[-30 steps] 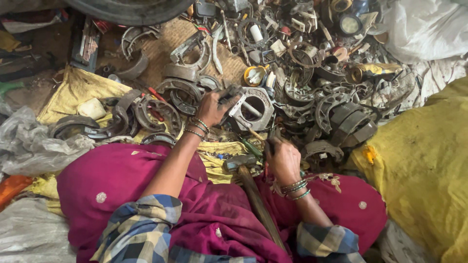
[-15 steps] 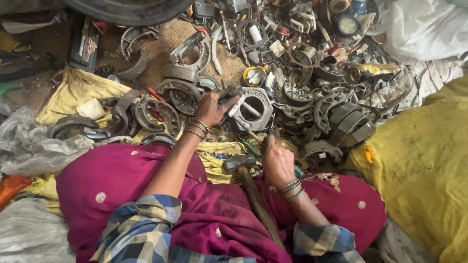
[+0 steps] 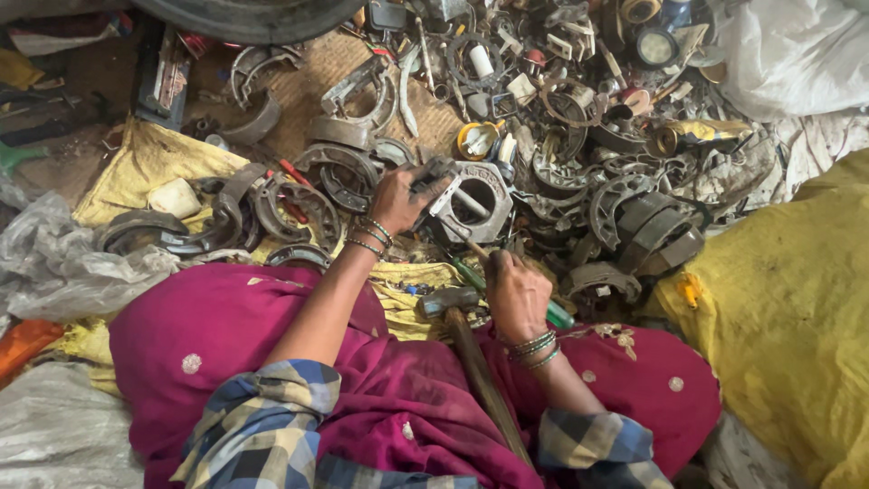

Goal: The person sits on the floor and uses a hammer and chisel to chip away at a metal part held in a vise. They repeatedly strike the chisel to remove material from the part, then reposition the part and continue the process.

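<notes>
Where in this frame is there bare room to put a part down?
Little. A strip of woven mat shows between the tyre and the curved brake shoes; the yellow sack at right is bare. Around the left hand, the right hand and the hammer, parts crowd everything.

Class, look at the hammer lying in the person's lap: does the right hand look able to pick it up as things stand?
Probably not at once: the right hand already grips a green-handled tool, though the hammer lies uncovered beside it.

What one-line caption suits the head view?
Left hand steadies a grey metal housing while right hand grips a tool amid scrap parts.
</notes>
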